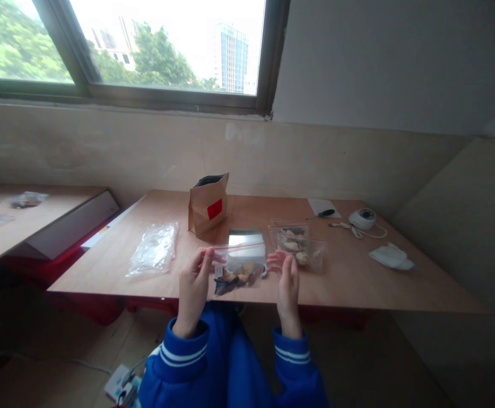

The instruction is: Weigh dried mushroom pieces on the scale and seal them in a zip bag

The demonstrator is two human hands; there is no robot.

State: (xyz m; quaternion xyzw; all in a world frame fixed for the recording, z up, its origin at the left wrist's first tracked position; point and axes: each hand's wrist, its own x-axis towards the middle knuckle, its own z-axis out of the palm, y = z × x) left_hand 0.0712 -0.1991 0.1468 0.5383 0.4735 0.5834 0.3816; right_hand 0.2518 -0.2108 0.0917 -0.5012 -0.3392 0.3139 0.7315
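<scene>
Clear plastic zip bag with red seal line (239,277), brown and dark pieces inside: held up at the near edge of the brown table (345,289). Left hand (194,283) pinches its upper left corner; right hand (289,283) loosely open beside its right side. Judged: filled; sealing cannot be told. Similar filled bags (302,255) lie right of centre. Flat clear plastic bags (154,249), toward left edge, look unused. Small white label (218,271) in held bag: illegible. Brown paper pouch (199,212), far edge, open-topped; red label (214,209), no readable writing.

Clear plastic bag (247,254) hangs upright, a red line (241,246) running across its top, right end slightly higher | brown and near-black pieces (235,279) gather along its bottom | small pale label (218,271) shows at left | bag is raised above the near bench (349,286) edge
</scene>
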